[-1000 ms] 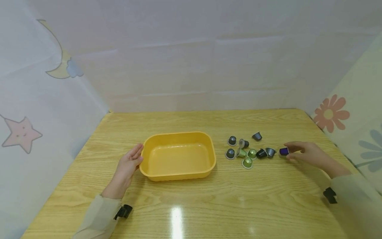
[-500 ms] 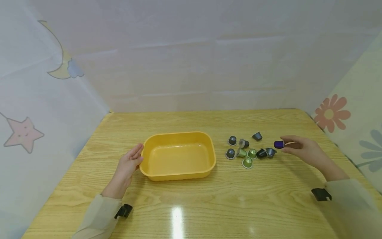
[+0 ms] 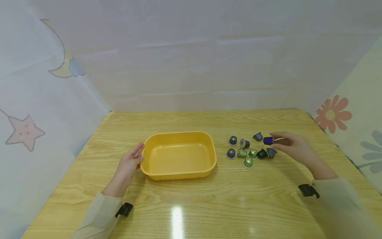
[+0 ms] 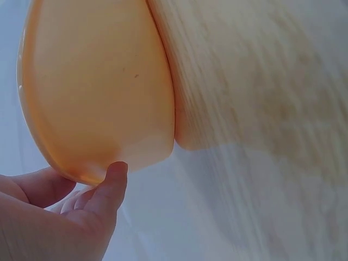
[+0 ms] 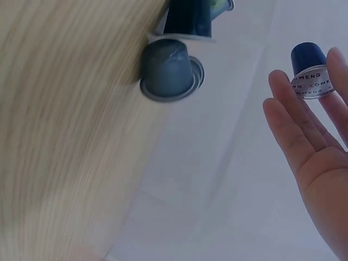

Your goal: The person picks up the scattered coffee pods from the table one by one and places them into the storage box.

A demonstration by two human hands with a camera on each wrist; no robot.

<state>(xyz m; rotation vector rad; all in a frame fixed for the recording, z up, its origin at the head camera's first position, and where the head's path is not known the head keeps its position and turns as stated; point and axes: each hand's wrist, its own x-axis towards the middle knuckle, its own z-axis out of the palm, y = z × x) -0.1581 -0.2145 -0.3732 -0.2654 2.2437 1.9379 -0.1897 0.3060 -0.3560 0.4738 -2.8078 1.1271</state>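
Note:
A yellow plastic basin (image 3: 179,174) stands left of centre on the wooden table. My left hand (image 3: 128,166) rests against its left end, fingers relaxed. In the left wrist view, the fingertips of that hand (image 4: 89,212) touch the outer wall and rim of the basin (image 4: 109,92). My right hand (image 3: 293,147) pinches a dark purple coffee capsule (image 3: 268,141) above the table, just right of the other capsules. Printed lettering shows on the lid of the held capsule (image 5: 308,57) in the right wrist view.
Several dark and green coffee capsules lie loosely grouped right of the basin, among them a green capsule (image 3: 248,162), a black capsule (image 3: 262,153) and a grey capsule (image 3: 258,136). Cloth walls (image 3: 191,66) close off the table (image 3: 191,205) at the back and sides.
My right hand has lifted the purple capsule off the table and carried it left, toward the other capsules. My left hand and the basin have stayed in place.

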